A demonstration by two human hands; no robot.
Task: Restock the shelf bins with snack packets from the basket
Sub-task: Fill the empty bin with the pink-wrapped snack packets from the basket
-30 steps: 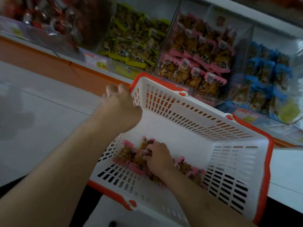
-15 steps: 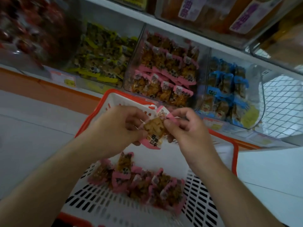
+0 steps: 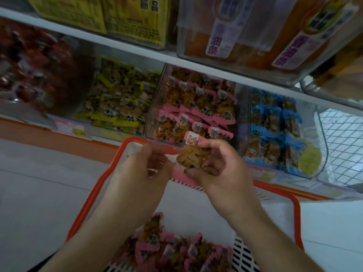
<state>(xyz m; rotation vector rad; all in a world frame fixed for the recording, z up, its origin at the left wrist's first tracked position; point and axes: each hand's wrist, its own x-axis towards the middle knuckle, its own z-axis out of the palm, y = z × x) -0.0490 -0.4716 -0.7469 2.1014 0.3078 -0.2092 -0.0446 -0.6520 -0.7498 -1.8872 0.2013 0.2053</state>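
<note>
— Right, head view: what have you got there?

— You've got both hands up over the far rim of the basket, white with an orange edge. Your right hand has its thumb and fingers curled round a pink-edged snack packet, brown contents showing through the clear middle. Your left hand is curled in at the packet's left edge; its fingertips seem to pinch the packet there, though the blur makes it hard to be sure.

— And where's that packet relative to the basket?

— Above the basket's far rim, lifted clear of the pile. More pink packets lie heaped on the basket floor at the near end, below your wrists.

— What sits beyond the basket?

— Directly behind its far rim is a clear bin of matching pink packets, stacked in rows; the held packet's top overlaps that bin's front in this view. Left of that bin, a bin of yellow-trimmed packets; further left, red packets, badly blurred. Right of the pink bin, a bin of blue-trimmed packets with a yellow-green pouch at its front corner. Price labels run along the shelf edge. Above, boxes of orange goods with purple labels and yellow packs. A white wire mesh stands at far right.
</note>
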